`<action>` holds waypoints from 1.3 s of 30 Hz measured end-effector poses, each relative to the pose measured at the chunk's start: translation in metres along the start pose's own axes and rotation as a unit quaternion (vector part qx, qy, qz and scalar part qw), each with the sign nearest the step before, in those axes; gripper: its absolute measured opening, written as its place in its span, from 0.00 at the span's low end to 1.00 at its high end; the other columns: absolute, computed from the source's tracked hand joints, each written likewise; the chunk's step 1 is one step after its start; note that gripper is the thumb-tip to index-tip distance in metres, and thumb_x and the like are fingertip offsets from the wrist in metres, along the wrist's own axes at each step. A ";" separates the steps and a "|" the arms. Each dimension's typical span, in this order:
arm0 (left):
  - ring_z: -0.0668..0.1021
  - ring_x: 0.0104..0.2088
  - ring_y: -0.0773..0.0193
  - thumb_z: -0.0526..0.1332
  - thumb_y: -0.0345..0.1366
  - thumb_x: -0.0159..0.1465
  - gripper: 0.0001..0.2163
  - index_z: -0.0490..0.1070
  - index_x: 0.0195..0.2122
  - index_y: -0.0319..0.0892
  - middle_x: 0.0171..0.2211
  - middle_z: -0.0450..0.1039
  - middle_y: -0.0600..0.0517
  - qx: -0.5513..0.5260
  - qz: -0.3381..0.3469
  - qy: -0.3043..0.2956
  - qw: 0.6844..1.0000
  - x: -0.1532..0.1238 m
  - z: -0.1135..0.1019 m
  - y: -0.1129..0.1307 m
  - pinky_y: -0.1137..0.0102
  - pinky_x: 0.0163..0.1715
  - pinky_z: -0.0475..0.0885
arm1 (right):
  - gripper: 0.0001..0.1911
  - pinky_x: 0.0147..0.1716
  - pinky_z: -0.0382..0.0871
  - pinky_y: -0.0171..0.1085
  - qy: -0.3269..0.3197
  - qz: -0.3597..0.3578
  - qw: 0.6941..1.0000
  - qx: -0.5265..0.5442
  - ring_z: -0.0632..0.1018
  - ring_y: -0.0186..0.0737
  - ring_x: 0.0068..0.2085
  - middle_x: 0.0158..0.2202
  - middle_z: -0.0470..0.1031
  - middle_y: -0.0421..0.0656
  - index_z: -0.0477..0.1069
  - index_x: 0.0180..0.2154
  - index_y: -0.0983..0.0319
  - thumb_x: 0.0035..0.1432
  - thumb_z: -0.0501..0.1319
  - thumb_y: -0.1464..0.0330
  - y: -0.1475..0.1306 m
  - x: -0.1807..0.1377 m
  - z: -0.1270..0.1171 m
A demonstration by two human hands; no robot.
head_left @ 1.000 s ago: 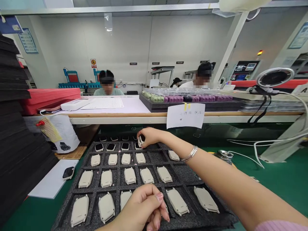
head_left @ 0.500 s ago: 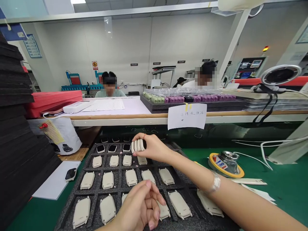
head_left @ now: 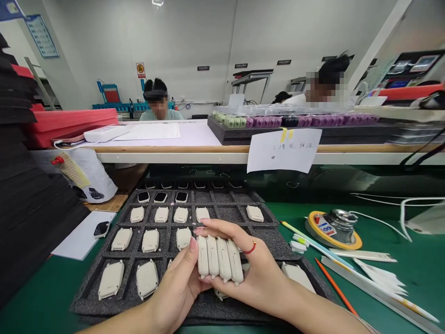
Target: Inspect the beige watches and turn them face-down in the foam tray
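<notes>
My right hand lies palm up over the black foam tray and holds a row of several beige watch cases side by side on edge. My left hand comes in from below with its thumb pressed against the left end of that row. The tray's pockets hold several more beige cases face down and three black-screened ones in a far row. Part of the tray's near rows is hidden under both hands.
A round tape roll with a metal weight, pencils and white strips lie on the green mat at right. A loose watch rests on white paper at left, beside stacked black foam. Two other people sit beyond the raised shelf.
My right hand pulled back from the tray's far rows toward me with the gathered cases. My left hand rose to meet it. The view tilted downward.
</notes>
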State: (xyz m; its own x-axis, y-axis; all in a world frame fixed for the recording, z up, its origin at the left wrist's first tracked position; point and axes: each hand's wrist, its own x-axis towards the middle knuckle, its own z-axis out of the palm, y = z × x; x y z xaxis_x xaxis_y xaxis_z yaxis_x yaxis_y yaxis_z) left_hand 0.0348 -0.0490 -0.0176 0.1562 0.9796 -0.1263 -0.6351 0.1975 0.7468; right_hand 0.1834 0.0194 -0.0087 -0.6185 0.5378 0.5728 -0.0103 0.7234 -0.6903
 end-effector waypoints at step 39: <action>0.79 0.37 0.60 0.76 0.34 0.45 0.22 0.78 0.43 0.44 0.37 0.80 0.51 0.384 0.066 0.033 0.920 -0.005 0.009 0.021 0.69 0.39 0.75 | 0.30 0.62 0.62 0.52 0.013 0.122 0.977 0.174 0.68 0.50 0.63 0.63 0.65 0.48 0.57 0.63 0.52 0.65 0.50 0.46 0.002 -0.003 -0.005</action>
State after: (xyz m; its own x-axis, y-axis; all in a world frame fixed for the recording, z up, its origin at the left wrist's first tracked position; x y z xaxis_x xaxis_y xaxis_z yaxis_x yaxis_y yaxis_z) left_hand 0.0275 -0.0505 0.0050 0.0526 0.9984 -0.0214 0.0816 0.0170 0.9965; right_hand 0.1898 0.0216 -0.0099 -0.6153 0.6907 0.3801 -0.1343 0.3833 -0.9138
